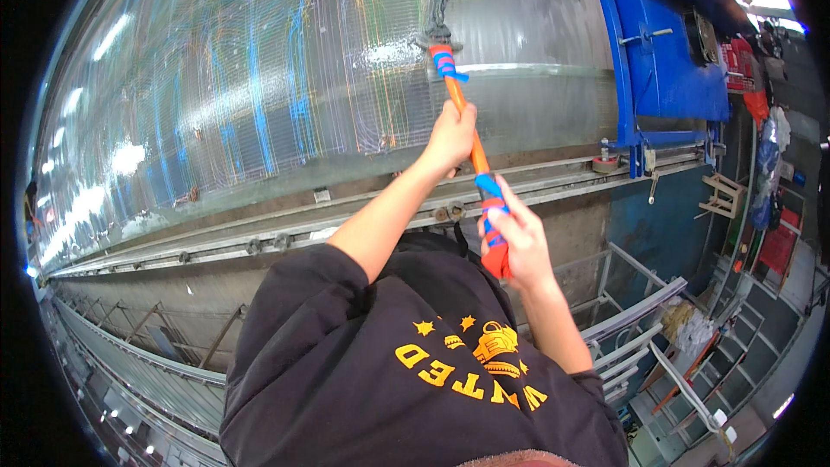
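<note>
Both my hands grip a long orange pole (464, 105) wrapped with blue and red tape. My left hand (451, 134) is closed round its middle, and lower down my right hand (521, 235) closes on the taped end. The pole slants up and away from me over a large, wet, glossy bed (328, 78). At its far end, a strip of dark, lumpy material (437, 4) runs toward the top edge. The tool's working head is hard to make out there. Many fine coloured lines and blue streaks show across the left of the bed; the right part looks plain grey.
A metal rail (259, 242) with small rollers runs along the bed's near edge. On the right stands a blue metal frame (674, 69). Beyond it are a small wooden stool (722, 195) and metal racks (640, 320). Railings line the lower left.
</note>
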Motion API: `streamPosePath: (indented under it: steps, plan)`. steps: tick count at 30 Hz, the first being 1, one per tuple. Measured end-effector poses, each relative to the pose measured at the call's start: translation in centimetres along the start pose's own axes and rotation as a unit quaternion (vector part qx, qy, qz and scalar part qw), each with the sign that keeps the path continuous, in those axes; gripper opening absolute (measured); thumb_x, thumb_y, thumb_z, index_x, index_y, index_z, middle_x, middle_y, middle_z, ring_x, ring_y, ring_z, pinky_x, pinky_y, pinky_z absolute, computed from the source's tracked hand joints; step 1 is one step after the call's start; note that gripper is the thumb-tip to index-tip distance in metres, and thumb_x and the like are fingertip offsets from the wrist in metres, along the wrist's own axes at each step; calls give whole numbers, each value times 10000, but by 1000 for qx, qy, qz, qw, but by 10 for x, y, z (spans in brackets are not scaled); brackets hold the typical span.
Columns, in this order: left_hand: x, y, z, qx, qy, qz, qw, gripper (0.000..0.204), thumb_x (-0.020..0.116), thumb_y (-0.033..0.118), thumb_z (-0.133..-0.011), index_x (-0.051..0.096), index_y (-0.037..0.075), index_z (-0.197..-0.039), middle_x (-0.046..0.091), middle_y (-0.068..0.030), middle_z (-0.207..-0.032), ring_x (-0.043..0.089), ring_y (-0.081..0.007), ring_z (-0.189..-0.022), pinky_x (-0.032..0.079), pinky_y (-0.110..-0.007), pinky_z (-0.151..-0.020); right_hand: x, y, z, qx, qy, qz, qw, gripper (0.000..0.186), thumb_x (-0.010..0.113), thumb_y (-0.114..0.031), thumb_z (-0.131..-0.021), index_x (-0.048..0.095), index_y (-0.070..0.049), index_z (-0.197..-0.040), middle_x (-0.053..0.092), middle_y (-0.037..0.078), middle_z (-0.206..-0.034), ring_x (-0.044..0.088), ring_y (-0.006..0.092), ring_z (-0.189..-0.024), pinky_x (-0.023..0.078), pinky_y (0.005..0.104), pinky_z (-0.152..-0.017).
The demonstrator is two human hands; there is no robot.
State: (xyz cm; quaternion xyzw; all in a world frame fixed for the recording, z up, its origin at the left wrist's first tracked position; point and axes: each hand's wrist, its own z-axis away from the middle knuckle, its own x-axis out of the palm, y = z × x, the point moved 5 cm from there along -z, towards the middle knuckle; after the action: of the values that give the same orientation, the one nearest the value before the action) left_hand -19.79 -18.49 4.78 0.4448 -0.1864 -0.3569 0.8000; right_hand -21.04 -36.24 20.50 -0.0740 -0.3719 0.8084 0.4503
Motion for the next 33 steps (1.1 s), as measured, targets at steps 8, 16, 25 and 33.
streamPosePath:
  steps: [8, 16, 25, 33]
  plan:
    - [-17, 106, -158, -35, -44, 67, 996, 315, 544, 326, -1053, 527, 12, -1082, 605, -104, -870, 624, -228, -693, 535, -442, -558, 36, -120, -137, -29, -7, -34, 999, 642, 650, -136, -1021, 419, -12, -1607, 644, 68, -996, 633, 137, -765, 547, 302, -602]
    - [-26, 186, -303, -11, -23, 94, 995, 311, 526, 306, -1022, 549, -1, -1064, 634, -129, -801, 636, -251, -590, 544, -444, -525, 60, -228, -249, -15, -14, 22, 1000, 517, 617, -231, -1030, 536, -113, -1527, 636, 59, -890, 568, 141, -584, 438, 313, -453]
    - [-41, 81, -176, -58, -141, 240, 959, 843, 476, 715, -1039, 502, -7, -1473, 614, -89, -853, 538, -165, -563, 503, -336, -545, -27, -221, -178, -34, -39, -109, 993, 582, 627, -258, -1039, 453, -122, -1577, 659, 108, -864, 576, 152, -533, 420, 265, -396]
    - [-197, -85, 108, -199, 11, 220, 955, 539, 533, 537, -1095, 654, 42, -1268, 624, -10, -752, 547, -93, -525, 474, -269, -516, -72, -127, -40, -99, 73, 31, 992, 643, 626, -207, -1034, 394, -48, -1613, 679, 137, -888, 626, 162, -554, 468, 276, -394]
